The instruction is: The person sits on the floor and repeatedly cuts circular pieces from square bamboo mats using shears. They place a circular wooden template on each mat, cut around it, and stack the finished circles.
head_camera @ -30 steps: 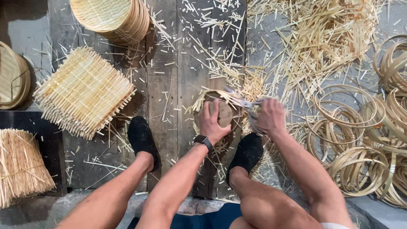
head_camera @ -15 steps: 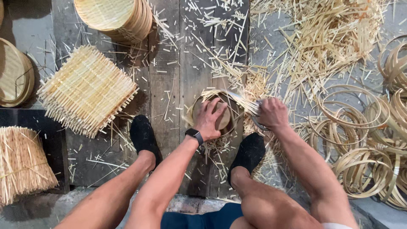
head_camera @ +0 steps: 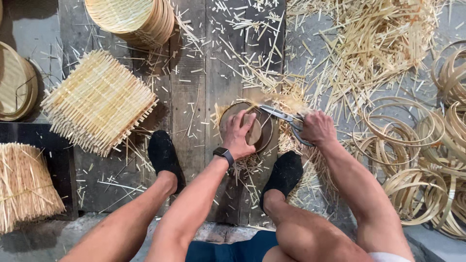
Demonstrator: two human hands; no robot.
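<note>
My left hand [head_camera: 239,134], with a dark watch at the wrist, presses down flat on a round wooden disc [head_camera: 259,127] that lies over a woven bamboo mat on the plank floor. My right hand [head_camera: 318,127] grips a pair of metal scissors [head_camera: 280,115], whose blades reach left along the disc's upper right rim, among the mat's sticking-out strips. Cut bamboo ends lie around the disc. My two feet in black shoes rest just below it.
A stack of square woven mats [head_camera: 99,101] lies at the left, with round woven trays [head_camera: 131,17] above it. A bundle of bamboo strips [head_camera: 24,182] sits at lower left. Bamboo hoops [head_camera: 412,145] pile at the right; loose strips [head_camera: 374,48] cover the upper right.
My left hand has shifted slightly on the disc, and the scissors have worked along the rim at its upper right. The view has drifted a little.
</note>
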